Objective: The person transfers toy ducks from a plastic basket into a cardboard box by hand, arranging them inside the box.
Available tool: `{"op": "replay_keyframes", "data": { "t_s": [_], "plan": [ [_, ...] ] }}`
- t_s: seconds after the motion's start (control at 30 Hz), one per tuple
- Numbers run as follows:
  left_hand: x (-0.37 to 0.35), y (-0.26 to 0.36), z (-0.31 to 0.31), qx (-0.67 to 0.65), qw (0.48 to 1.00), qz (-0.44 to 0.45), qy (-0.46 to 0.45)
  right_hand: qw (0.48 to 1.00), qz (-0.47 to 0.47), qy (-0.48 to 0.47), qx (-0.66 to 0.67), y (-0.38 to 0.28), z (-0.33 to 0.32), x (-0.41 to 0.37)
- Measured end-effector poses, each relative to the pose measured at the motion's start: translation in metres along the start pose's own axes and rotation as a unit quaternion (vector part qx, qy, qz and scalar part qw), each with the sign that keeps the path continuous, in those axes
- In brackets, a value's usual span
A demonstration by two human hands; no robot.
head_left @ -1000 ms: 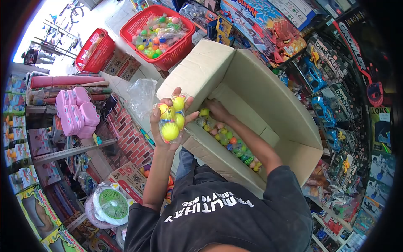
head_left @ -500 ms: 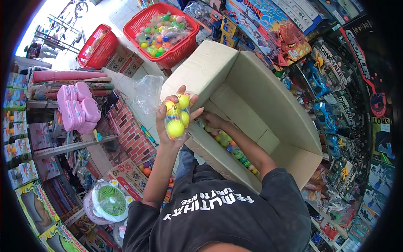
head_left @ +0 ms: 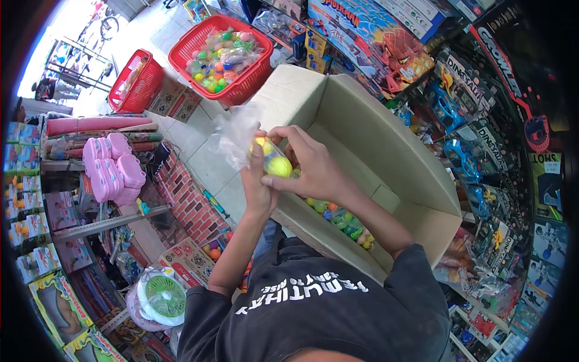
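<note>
Both my hands meet over the near left side of a large open cardboard box point(head_left: 386, 145). Between them is a clear plastic bag of round yellow toys point(head_left: 278, 165), its loose film point(head_left: 234, 136) fanning out to the left. My left hand point(head_left: 259, 187) is closed round the bag from below and the left, thumb up along it. From the right, my right hand point(head_left: 312, 164) grips the bag, thumb beneath and bent fingers on top. Inside the box, along its near wall, lie bagged colourful toys point(head_left: 347, 223), partly covered by my right forearm.
A red basket point(head_left: 247, 89) heaped with bagged colourful balls stands beyond the box, with a smaller red basket point(head_left: 154, 78) to its left. Pink cases point(head_left: 114, 169) and a green-and-white fan point(head_left: 163, 295) are at left. Packaged toys point(head_left: 449, 108) line the right side.
My right hand has come up out of the box to the yellow toys. The left hand has turned and lowered slightly, and loose plastic film now spreads beside it.
</note>
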State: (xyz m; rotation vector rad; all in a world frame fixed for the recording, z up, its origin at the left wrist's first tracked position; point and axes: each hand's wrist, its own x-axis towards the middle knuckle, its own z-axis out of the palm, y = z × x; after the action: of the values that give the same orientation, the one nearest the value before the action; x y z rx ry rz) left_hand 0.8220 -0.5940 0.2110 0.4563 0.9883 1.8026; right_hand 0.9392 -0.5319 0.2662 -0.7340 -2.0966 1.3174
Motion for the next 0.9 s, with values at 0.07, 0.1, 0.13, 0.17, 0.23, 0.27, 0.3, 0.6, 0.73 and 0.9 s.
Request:
{"op": "replay_keyframes", "data": {
  "t_s": [0.07,0.1,0.13,0.17,0.23,0.27,0.3,0.6,0.73,0.9],
  "plan": [
    [0.003,0.0,0.005,-0.022,0.999,0.05,-0.001,0.996,0.04,-0.031,0.075,0.007,-0.004,0.003],
    [0.003,0.0,0.003,-0.021,0.999,0.049,0.001,0.996,0.041,-0.032,0.077,0.015,-0.006,0.002],
    [0.002,0.002,-0.001,-0.036,0.999,0.038,-0.017,0.981,0.051,-0.046,0.183,0.027,-0.01,-0.001],
    [0.002,0.003,-0.003,-0.051,0.998,0.027,-0.034,0.954,0.06,-0.06,0.286,0.038,-0.015,-0.004],
    [0.004,0.012,0.007,-0.045,0.998,0.044,-0.006,0.951,0.037,-0.038,0.305,0.064,-0.028,-0.008],
    [0.005,0.016,0.002,-0.033,0.999,0.039,-0.007,0.952,0.047,-0.015,0.304,0.09,-0.032,-0.01],
    [0.007,0.02,-0.001,-0.022,0.999,0.034,-0.01,0.952,0.055,0.01,0.301,0.116,-0.034,-0.011],
    [0.009,0.021,-0.009,-0.012,0.999,0.034,-0.027,0.99,0.117,-0.077,0.012,0.333,0.053,-0.024],
    [0.005,0.022,-0.013,-0.031,0.998,0.035,-0.032,0.992,0.046,-0.048,-0.106,0.341,0.098,-0.017],
    [0.005,0.021,-0.017,-0.051,0.997,0.026,-0.047,0.968,0.11,0.095,-0.203,0.302,0.105,-0.033]
  ]
}}
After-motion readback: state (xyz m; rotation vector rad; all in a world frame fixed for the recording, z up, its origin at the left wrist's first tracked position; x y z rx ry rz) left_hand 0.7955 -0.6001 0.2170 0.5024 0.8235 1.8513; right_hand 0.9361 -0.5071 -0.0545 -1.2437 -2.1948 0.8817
